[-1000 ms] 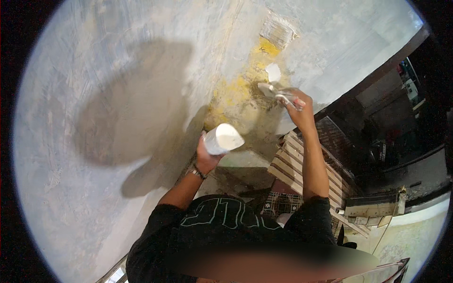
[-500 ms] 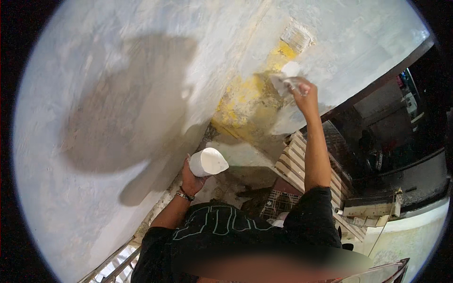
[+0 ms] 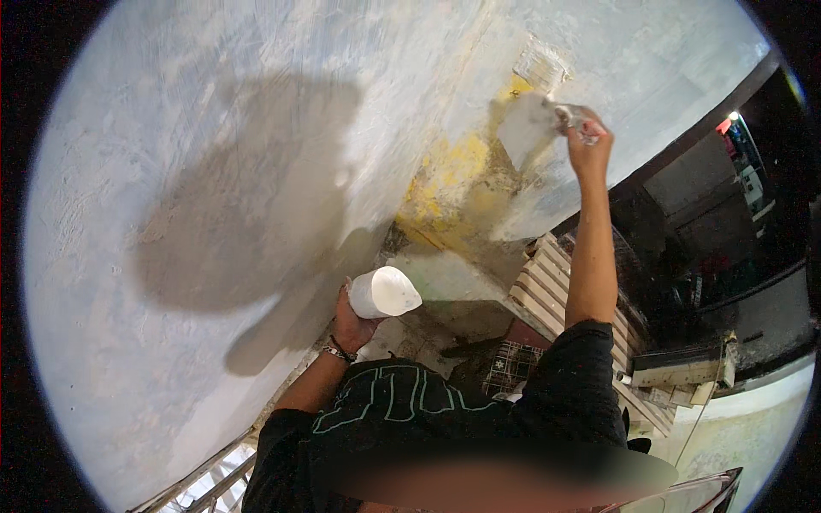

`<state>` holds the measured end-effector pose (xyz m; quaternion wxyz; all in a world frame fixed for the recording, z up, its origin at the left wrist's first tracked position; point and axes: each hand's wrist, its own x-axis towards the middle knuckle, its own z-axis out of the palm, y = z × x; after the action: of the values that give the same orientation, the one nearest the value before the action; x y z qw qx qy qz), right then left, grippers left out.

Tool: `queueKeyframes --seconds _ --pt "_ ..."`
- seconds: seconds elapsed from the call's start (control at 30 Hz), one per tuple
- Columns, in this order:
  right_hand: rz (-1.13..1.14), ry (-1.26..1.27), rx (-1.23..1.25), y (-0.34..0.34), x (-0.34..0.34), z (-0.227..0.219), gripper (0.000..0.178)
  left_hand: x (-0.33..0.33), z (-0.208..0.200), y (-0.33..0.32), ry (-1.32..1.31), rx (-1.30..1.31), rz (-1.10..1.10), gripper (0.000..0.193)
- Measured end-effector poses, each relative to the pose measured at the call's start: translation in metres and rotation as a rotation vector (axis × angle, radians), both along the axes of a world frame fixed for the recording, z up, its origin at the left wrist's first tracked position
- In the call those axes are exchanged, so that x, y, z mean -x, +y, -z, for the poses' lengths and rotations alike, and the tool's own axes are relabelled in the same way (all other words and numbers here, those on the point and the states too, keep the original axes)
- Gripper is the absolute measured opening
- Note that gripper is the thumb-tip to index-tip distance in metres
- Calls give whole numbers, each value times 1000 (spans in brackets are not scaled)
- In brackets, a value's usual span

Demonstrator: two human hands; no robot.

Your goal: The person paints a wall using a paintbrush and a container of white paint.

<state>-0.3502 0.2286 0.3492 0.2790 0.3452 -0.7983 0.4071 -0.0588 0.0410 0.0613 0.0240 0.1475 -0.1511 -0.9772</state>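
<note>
My left hand (image 3: pixel 349 325) is wrapped round a white jug-like cup (image 3: pixel 366 297) with a pointed lip, tilted slightly to the right. White paste or paint shows inside it. Up on the wall at the right, my right hand (image 3: pixel 590 141) grips a putty knife (image 3: pixel 560 115), partly blurred. Its broad greyish blade seems to lie against the wall, over the top of a bare yellow patch (image 3: pixel 449 175). Just above the blade sits a square wall fitting (image 3: pixel 544 65) smeared with white.
Pale blue-white walls (image 3: pixel 231 51) meet in a corner above a ledge (image 3: pixel 453 278). A slatted wooden piece (image 3: pixel 547 278) stands below my right arm. Further right are a dark opening (image 3: pixel 684 231) and a wooden beam (image 3: pixel 671 372). Metal bars (image 3: pixel 224 483) show at lower left.
My right hand has moved up and to the right along the wall with the putty knife, from the yellow patch toward the square fitting. My left hand still holds the cup.
</note>
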Motion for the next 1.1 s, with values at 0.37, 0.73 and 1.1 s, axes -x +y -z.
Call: queueKeyframes --seconds 0.37,0.73,1.1 --pt "82 670 -570 -34 -33 83 23 3 11 -12 -12 10 38 63" --pt "27 702 -574 -53 -21 103 28 7 4 -15 -73 -18 32 64" --pt "29 669 -520 -80 -21 104 21 9 14 -16 -50 -1 60 67"
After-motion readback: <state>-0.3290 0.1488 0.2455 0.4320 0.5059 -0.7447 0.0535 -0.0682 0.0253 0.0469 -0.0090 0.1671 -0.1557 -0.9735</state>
